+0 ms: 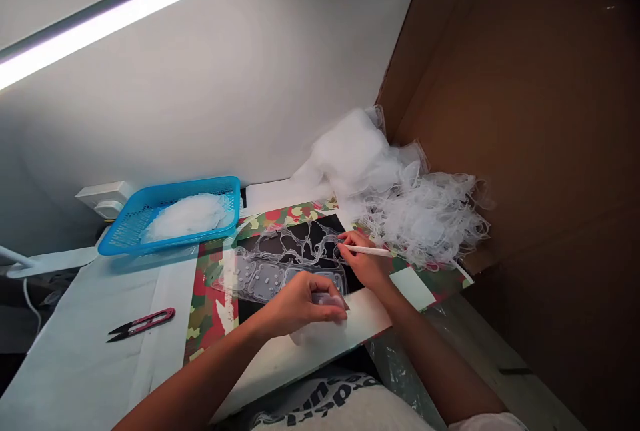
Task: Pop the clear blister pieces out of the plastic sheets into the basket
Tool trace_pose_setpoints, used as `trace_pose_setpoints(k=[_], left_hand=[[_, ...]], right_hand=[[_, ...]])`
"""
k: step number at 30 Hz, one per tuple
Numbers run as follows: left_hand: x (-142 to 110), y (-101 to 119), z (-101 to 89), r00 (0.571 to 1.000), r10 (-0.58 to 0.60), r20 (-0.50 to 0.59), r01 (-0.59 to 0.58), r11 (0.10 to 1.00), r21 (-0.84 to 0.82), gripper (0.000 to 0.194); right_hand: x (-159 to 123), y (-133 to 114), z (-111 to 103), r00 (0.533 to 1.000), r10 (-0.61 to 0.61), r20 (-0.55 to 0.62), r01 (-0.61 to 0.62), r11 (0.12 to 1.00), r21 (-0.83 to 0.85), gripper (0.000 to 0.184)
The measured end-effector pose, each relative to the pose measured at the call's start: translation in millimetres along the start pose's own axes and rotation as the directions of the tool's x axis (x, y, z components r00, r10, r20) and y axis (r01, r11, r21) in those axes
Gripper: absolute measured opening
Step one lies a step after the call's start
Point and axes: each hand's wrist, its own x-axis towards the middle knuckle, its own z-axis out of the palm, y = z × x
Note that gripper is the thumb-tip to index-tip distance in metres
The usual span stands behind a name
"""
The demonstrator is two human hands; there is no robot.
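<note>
My left hand is closed, thumb and fingers pinched round a small translucent piece, partly hidden by the fingers. My right hand grips a slim white pen-shaped tool; its working tip cannot be made out. Fingertips of the right hand are at the edge of a thin clear sheet, with web-like gaps in its far part and rounded panels with small raised marks in its near part. That sheet lies on a black mat, just beyond my left hand.
A blue basket holds a pile of white translucent pieces at left. Pink-handled thread snips lie on the white table cover. Tangled translucent scraps are heaped at right, beside a brown panel. A camouflage-patterned board lies under the mat.
</note>
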Motion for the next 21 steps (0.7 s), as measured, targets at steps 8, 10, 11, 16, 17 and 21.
trace_pose_setpoints(k=[8,10,11,16,17,21], left_hand=[[-1.2,3.0,6.5,0.934,0.128,-0.335,-0.094,0.989,0.115,0.035],[-1.6,3.7,7.9,0.908,0.148,-0.392,-0.074,0.978,0.197,0.039],[-1.7,3.9,8.1,0.895,0.156,-0.417,-0.056,0.969,0.242,0.04],[-1.5,2.6,4.4,0.834,0.246,-0.494,-0.012,0.903,0.429,0.044],[-1.4,1.9,3.6,0.823,0.269,-0.501,-0.019,0.894,0.448,0.045],[-1.8,-3.3,5.8,0.787,0.337,-0.517,-0.044,0.866,0.497,0.047]], right_hand=[[-13.8,-0.5,-13.6,0.996,0.003,-0.086,0.013,0.983,0.185,0.022],[-19.2,-6.7,-16.5,0.997,0.071,-0.016,-0.06,0.919,0.389,0.023],[-22.1,-11.5,-19.1,0.994,0.099,0.057,-0.114,0.86,0.497,0.024],[-35.0,-42.6,-35.7,0.929,-0.02,0.37,-0.258,0.683,0.684,0.021],[-36.6,-47.6,-37.6,0.923,-0.039,0.383,-0.253,0.688,0.681,0.021],[-39.3,-57.9,-37.6,0.917,-0.049,0.395,-0.258,0.682,0.684,0.019]])
